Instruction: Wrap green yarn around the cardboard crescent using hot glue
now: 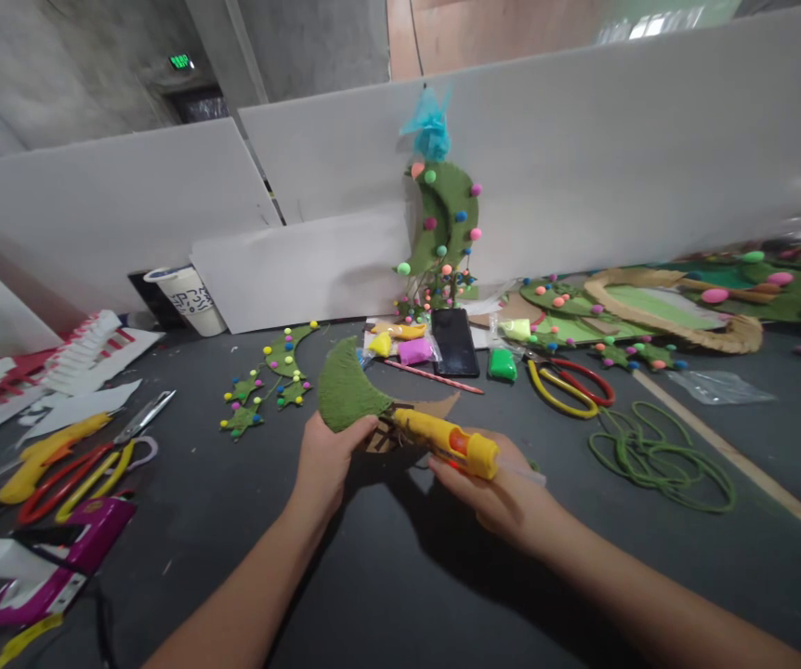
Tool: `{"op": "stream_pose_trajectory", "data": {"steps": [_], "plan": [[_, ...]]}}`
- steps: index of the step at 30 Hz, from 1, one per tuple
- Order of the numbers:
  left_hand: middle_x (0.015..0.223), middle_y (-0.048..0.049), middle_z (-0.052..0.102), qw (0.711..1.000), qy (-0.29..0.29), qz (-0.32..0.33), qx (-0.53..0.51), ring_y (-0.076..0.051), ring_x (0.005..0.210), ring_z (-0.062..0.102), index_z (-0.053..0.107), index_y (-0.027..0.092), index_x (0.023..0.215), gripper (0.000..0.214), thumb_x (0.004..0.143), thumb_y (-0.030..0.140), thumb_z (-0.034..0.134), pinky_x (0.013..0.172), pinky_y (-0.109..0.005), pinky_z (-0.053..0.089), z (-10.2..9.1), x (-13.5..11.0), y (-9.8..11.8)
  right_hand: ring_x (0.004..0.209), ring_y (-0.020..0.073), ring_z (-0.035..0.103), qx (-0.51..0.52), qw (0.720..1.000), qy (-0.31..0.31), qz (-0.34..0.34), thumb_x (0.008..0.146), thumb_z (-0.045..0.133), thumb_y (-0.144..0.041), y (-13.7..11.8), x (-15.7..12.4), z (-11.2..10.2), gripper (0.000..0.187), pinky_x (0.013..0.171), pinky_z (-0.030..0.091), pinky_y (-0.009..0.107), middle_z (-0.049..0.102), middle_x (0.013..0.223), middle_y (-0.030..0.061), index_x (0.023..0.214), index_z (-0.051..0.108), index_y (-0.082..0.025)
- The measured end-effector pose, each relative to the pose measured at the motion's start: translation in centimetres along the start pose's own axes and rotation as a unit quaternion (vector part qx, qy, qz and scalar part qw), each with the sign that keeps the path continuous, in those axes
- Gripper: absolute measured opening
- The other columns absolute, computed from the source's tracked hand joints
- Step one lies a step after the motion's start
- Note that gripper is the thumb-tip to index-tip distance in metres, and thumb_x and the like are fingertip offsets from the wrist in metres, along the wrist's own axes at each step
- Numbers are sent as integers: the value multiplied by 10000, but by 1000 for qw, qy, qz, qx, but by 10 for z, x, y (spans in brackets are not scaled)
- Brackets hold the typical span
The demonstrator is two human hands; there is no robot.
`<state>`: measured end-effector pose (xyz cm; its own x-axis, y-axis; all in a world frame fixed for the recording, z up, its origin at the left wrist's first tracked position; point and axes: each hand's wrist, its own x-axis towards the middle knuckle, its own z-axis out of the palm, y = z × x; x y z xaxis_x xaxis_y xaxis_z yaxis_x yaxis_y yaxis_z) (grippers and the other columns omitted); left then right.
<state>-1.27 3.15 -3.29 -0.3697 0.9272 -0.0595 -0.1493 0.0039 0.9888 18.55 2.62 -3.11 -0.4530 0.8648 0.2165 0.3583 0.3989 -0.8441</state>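
My left hand (pixel 327 457) grips a cardboard crescent (pixel 348 386), thumb on top. Green yarn covers the crescent's left part, while bare brown cardboard shows toward its right tip. In my right hand (pixel 505 492) is a yellow hot glue gun (pixel 446 439) with an orange part and a clear glue stick at its back. Its nozzle points left and meets the crescent, or comes very close, where the green yarn ends. My right fingers are partly hidden behind the gun. A loose tangle of green cord (pixel 658 460) lies to the right on the dark table.
Red-and-yellow scissors (pixel 571 386) lie at right, another pair (pixel 98 465) at left beside a second yellow glue gun (pixel 48 455). A purple power strip (pixel 66 567) with cables sits front left. A phone (pixel 454 342) and clay packets are behind; a decorated crescent (pixel 460 200) hangs on the white board.
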Motion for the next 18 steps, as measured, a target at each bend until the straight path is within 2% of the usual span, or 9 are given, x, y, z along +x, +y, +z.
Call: {"op": "stream_pose_trajectory", "data": {"steps": [4, 9, 13, 18], "plan": [[779, -40, 730, 1000, 6, -1, -3, -184, 665, 659, 670, 119, 854, 371, 530, 232, 812, 656, -301, 523, 0, 0, 1, 625, 143, 531, -3, 1000, -11, -8, 897, 485, -334, 4, 0, -4, 228, 556, 417, 248, 588, 697, 10, 752, 585, -189], [779, -51, 736, 1000, -2, 1, 2, -201, 659, 669, 680, 113, 857, 368, 534, 239, 803, 659, -320, 527, 0, 1, 2, 606, 142, 512, -15, 1000, 1, -15, 897, 489, -324, 1, 0, -7, 209, 547, 402, 254, 556, 656, -6, 773, 602, -199], [780, -41, 739, 1000, -9, 2, 1, -194, 663, 672, 684, 123, 853, 338, 549, 226, 793, 658, -310, 528, -1, 1, 1, 590, 136, 499, 3, 1000, 3, -4, 886, 506, -330, 1, 1, -6, 207, 537, 407, 248, 538, 635, -13, 755, 596, -198], [767, -41, 739, 1000, -9, -4, 3, -187, 648, 666, 685, 120, 839, 333, 538, 211, 794, 650, -306, 528, -1, 2, 2, 612, 146, 511, 58, 998, 1, 17, 878, 496, -354, -1, 2, -7, 210, 568, 426, 261, 575, 673, -3, 819, 614, -190]]}}
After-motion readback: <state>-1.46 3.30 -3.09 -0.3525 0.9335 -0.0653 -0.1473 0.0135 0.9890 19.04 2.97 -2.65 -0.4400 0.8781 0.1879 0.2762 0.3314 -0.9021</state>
